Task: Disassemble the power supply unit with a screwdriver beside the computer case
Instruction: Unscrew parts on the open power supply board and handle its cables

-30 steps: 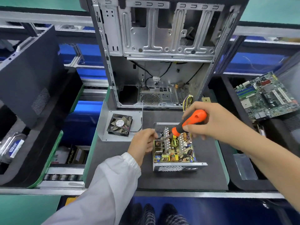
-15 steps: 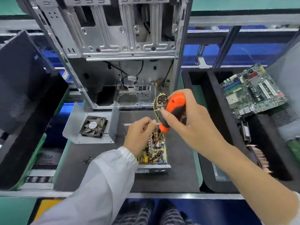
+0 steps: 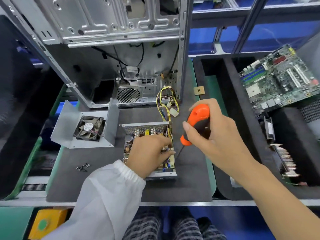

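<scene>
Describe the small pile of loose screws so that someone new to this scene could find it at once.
Start at the open silver computer case, then come down to the dark grey work mat before it. Below the bent metal cover holding a black fan, near the mat's left edge, lies a cluster of small dark loose screws, the only tiny scattered items on the mat.

I saw my left hand (image 3: 149,153) resting on the open supply (image 3: 136,132) while my right hand (image 3: 213,134) gripped the screwdriver (image 3: 196,122), its tip at the supply's right edge, before the case (image 3: 121,49).
</scene>
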Available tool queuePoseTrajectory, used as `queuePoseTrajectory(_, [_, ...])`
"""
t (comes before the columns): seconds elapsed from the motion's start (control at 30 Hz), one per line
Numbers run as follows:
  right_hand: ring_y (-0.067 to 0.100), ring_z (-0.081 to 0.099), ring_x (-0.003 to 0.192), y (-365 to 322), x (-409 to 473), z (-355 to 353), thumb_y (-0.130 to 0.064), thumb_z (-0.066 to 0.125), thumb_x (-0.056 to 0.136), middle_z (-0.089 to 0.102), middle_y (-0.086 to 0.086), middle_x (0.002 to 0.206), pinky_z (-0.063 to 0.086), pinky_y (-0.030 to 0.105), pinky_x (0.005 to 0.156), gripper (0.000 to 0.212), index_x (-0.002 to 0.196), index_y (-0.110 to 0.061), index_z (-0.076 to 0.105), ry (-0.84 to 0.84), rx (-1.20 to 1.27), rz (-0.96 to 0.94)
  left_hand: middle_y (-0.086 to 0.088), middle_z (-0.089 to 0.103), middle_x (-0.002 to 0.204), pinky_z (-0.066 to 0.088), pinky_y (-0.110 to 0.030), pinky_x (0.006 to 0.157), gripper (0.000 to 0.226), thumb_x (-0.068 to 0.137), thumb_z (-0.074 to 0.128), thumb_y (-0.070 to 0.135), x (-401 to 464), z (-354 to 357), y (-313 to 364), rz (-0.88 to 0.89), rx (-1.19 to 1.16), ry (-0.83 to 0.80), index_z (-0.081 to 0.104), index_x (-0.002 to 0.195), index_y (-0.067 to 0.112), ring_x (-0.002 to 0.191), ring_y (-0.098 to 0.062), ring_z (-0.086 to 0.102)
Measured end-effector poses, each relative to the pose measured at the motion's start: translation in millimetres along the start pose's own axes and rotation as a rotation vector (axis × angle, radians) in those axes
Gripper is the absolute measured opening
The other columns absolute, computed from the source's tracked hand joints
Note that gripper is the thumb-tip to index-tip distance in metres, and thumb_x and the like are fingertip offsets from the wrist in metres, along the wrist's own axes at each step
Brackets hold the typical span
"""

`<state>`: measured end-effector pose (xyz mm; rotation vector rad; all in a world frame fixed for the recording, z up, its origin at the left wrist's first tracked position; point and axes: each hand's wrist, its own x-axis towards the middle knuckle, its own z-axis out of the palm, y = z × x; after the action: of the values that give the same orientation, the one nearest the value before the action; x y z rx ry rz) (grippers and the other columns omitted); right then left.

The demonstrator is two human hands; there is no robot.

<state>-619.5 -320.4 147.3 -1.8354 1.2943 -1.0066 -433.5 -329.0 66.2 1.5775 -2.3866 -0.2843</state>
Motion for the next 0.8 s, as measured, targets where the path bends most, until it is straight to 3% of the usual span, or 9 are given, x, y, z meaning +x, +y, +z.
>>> queuePoseTrajectory(0.13, [0.024,0.06,0.06,5,-4,-1,-0.042,0.058,0.084,0.063,0.004,0.069,0.046,0.029,0.057,0.032,0.105,-0.022,0.044,-0.017,-0.008,-0.003,0.008,0.064,0.08,0.033,-0.024,0.055,0.032,0.071,0.075,0.056,0,-3,0,0.051,0.049,-0.002,0.072,0.083,0.026,0.081,-0.014,0.065])
queuePoseTrajectory(0.4, [0.024,0.06,0.061,11,-9,4,-0.041,0.058,0.084,0.062,0.003,0.07,0.045,0.036,0.059,0.032,0.106,-0.021,0.044,-0.053,0.024,0.013,0.007,0.052,0.071,0.014,-0.022,0.049,0.025,0.069,0.08,0.048,1,-6,4,0.016,0.081,-0.045,0.072,0.075,0.025,0.076,-0.018,0.063])
queuePoseTrajectory(0.53, [0.02,0.057,0.06,14,-9,7,-0.043,0.058,0.084,0.062,0.001,0.07,0.045,0.033,0.058,0.032,0.105,-0.023,0.044,-0.051,0.006,0.004,0.011,0.04,0.072,0.015,-0.026,0.05,0.025,0.075,0.075,0.05,1,-5,3,-0.016,0.07,-0.072,0.073,0.078,0.026,0.081,-0.015,0.061])
queuePoseTrajectory(0.8, [0.018,0.058,0.063,15,-10,9,-0.047,0.056,0.083,0.062,0.002,0.074,0.046,0.033,0.06,0.036,0.107,-0.024,0.043,-0.053,-0.021,0.007,0.012,0.038,0.071,0.012,-0.018,0.05,0.024,0.076,0.075,0.051,0,-8,4,-0.018,0.038,-0.108,0.072,0.076,0.027,0.078,-0.012,0.059])
